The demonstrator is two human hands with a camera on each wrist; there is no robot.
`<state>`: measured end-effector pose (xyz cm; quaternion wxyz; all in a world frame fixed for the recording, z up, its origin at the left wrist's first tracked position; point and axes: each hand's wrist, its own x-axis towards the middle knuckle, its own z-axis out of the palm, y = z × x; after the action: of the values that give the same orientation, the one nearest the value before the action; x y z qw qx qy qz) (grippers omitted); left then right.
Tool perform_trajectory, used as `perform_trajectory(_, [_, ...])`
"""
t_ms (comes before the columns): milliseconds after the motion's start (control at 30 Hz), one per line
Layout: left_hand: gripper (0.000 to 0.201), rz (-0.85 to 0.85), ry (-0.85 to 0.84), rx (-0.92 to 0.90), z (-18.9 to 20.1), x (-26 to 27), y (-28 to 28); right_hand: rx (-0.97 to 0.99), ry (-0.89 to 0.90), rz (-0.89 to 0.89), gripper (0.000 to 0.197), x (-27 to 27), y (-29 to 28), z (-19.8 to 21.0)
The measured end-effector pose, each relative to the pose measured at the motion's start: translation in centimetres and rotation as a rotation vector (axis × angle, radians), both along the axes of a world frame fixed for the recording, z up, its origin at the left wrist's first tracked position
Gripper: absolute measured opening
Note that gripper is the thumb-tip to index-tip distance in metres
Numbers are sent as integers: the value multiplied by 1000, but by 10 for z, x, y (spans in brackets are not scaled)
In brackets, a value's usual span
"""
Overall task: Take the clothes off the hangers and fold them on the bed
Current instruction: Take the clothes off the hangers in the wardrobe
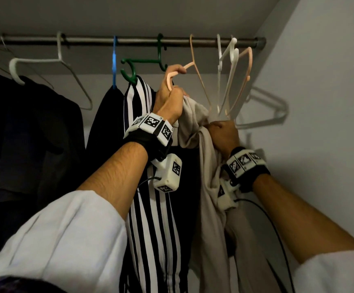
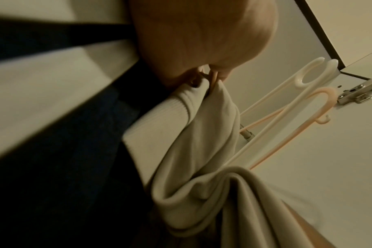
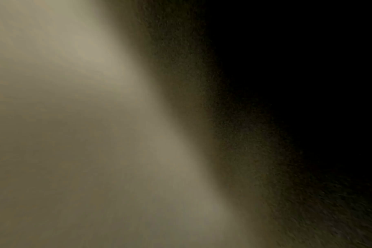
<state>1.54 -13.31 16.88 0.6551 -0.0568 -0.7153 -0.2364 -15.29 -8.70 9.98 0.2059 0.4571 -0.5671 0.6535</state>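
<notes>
Head view: left hand [image 1: 168,100] grip clutches pink hanger [image 1: 172,76]; right hand [image 1: 224,134] grip bunches beige garment [image 1: 208,166] below

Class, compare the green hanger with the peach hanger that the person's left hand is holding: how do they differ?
The green hanger is dark green; the peach hanger is pale. The green hanger carries a striped black-and-white garment and no hand touches it; the left hand grips the peach hanger while the right hand pulls a beige garment from it. Both hang on the rail.
</notes>
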Motion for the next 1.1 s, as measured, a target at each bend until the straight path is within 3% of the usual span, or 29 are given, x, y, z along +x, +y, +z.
perform_trajectory(200, [55,53,-41,-6,-6,-10,-4,-65,210,47,39,34,18,-49])
perform_trajectory(333, [54,29,-51,-22,-8,-14,-6,-154,250,129,52,48,37,-66])
perform_trajectory(533, [50,52,0,-43,-9,-11,-5,-146,283,186,44,70,58,-85])
perform_trajectory(733, [53,61,-31,-10,-11,-2,2,-163,187,300,74,82,72,-107])
perform_trajectory(933, [52,64,-91,12,-10,-4,5,-233,177,176,24,58,65,-115])
perform_trajectory(1100, [50,62,-86,-5,-10,-8,6,-234,146,150,17,47,63,-104])
